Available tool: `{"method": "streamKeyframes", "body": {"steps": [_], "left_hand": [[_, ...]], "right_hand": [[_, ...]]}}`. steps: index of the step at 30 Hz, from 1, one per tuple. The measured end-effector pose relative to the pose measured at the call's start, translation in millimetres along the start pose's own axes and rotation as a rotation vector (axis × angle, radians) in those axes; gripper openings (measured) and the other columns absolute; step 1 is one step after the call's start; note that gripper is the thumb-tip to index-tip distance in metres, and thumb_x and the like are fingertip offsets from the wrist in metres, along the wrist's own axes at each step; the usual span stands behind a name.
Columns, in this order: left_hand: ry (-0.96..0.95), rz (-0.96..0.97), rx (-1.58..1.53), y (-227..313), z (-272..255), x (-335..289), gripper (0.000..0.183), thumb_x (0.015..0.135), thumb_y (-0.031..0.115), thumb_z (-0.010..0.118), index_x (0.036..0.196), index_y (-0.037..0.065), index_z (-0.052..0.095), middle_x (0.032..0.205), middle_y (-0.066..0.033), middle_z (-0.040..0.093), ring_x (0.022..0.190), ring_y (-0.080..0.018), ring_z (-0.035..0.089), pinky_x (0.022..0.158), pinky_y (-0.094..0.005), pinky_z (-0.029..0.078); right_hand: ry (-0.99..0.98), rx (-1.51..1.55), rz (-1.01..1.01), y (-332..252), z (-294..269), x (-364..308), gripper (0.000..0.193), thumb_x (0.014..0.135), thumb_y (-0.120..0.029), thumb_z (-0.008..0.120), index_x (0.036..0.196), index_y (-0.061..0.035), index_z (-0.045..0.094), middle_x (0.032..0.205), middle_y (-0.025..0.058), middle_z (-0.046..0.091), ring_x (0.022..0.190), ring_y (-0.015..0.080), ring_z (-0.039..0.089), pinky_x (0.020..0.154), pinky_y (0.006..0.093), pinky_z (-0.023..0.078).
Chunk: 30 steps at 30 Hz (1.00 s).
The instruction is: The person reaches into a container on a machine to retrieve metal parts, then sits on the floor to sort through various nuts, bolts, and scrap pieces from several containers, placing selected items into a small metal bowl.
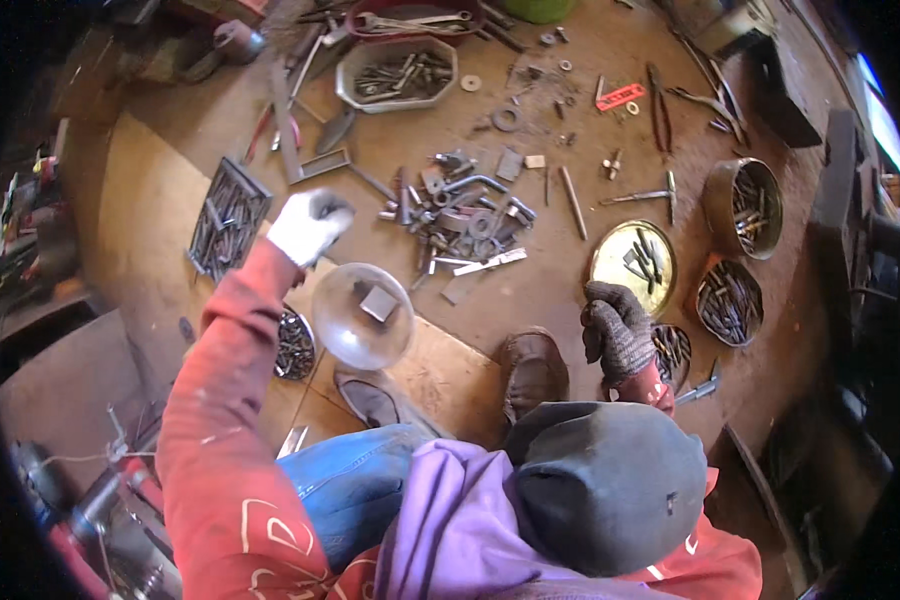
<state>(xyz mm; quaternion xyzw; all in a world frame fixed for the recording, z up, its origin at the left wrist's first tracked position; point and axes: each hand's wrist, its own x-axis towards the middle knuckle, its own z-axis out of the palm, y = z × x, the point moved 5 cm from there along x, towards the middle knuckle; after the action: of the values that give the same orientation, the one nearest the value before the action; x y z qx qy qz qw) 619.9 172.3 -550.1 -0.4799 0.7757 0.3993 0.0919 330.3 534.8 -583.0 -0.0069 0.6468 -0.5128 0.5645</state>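
My left hand (312,226), in a white glove with dark fingers, is held over the floor between a rectangular tray (261,204) of metal rods and a pile of mixed bolts, nuts and washers (467,215). Its fingers curl inward; whatever they hold is hidden. Just below it stands a translucent round bowl (350,335) with a small grey metal block (378,304) inside. In a dark knitted glove, my right hand (618,328) is closed at the near edge of a gold round lid (610,262) bearing several dark slim pieces (646,258). I cannot make out anything in its fingers.
Tins of bolts (758,208) and rods (730,302) stand at right. A white tub (346,78) of bolts sits at the back. Pliers (660,108), a T-shaped tool (671,198) and loose washers (506,120) lie around. My boots (534,372) are near the bowl.
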Motion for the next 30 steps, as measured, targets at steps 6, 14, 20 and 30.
{"method": "streamKeyframes", "body": {"steps": [6, 14, 20, 30], "left_hand": [[0.375, 0.216, 0.106, 1, 2, 92, 0.048, 0.088, 0.027, 0.065, 0.133, 0.011, 0.060, 0.120, -0.0212, 0.068, 0.114, -0.0368, 0.065, 0.099, -0.0416, 0.051], [0.295, -0.125, 0.294, 25, 16, 126, 0.046, 0.092, 0.038, 0.053, 0.131, 0.015, 0.060, 0.118, -0.0253, 0.066, 0.111, -0.0440, 0.063, 0.097, -0.0496, 0.050], [0.285, 0.107, 0.223, 36, 51, 58, 0.040, 0.093, 0.031, 0.055, 0.129, 0.017, 0.059, 0.094, -0.0263, 0.069, 0.089, -0.0456, 0.067, 0.083, -0.0537, 0.053], [0.337, 0.074, 0.007, 9, 21, -17, 0.034, 0.092, 0.022, 0.063, 0.125, 0.014, 0.067, 0.105, -0.0209, 0.071, 0.095, -0.0390, 0.069, 0.080, -0.0443, 0.056]], "right_hand": [[-0.133, -0.129, -0.001, -11, 56, 18, 0.033, 0.094, -0.010, 0.067, 0.125, -0.0022, 0.059, 0.085, 0.0065, 0.064, 0.059, 0.0134, 0.058, 0.050, 0.0275, 0.047], [-0.344, -0.378, -0.563, -94, 146, 68, 0.033, 0.097, -0.008, 0.063, 0.129, -0.0002, 0.057, 0.096, 0.0072, 0.067, 0.068, 0.0106, 0.060, 0.059, 0.0246, 0.051], [-0.462, -0.453, -0.898, -165, 223, 122, 0.037, 0.096, -0.008, 0.067, 0.130, 0.0005, 0.057, 0.100, 0.0067, 0.069, 0.077, 0.0113, 0.063, 0.067, 0.0240, 0.052], [-0.410, -1.069, -0.777, -129, 138, -10, 0.039, 0.091, -0.018, 0.070, 0.126, -0.0024, 0.060, 0.109, 0.0143, 0.070, 0.082, 0.0232, 0.069, 0.074, 0.0318, 0.056]]}}
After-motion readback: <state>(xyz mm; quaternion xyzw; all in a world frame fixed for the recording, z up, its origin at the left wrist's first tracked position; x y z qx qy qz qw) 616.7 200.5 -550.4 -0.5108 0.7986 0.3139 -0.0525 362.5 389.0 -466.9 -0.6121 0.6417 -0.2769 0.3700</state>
